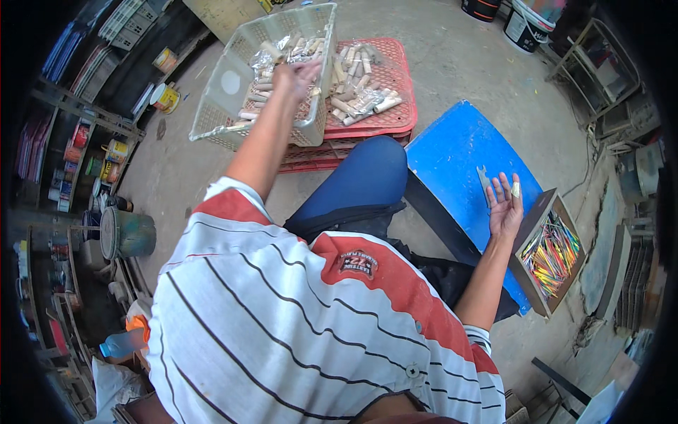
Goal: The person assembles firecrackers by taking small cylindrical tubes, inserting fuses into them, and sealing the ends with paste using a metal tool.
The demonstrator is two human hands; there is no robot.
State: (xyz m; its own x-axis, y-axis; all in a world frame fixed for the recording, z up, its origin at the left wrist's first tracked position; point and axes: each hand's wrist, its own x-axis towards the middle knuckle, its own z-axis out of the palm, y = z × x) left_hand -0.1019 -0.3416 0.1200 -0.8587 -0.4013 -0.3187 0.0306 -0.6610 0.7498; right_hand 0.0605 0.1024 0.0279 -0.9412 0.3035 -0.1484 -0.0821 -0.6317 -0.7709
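Observation:
My left hand (pixel 296 76) reaches over a pale plastic crate (pixel 219 95) with lattice sides, fingers stretched toward its right wall, holding nothing I can see. Below it in the crate lie several beige, finger-sized rolls (pixel 263 86), some among clear plastic wrap. More such rolls (pixel 361 81) are heaped on a red plastic crate (pixel 395 60) just to the right. My right hand (pixel 504 206) rests palm up above a blue board (pixel 452 159), fingers apart; a whitish wrap covers one fingertip. Close to those fingers lies a flat grey metal piece (pixel 483 177).
Right of the board stands a wooden box (pixel 531 272) of thin multicoloured sticks (pixel 551 256). Shelves with paint cans (pixel 164 97) line the left side, near a stained bucket (pixel 134 233). A black-and-white bucket (pixel 526 30) and a metal rack (pixel 600 63) stand at the far right.

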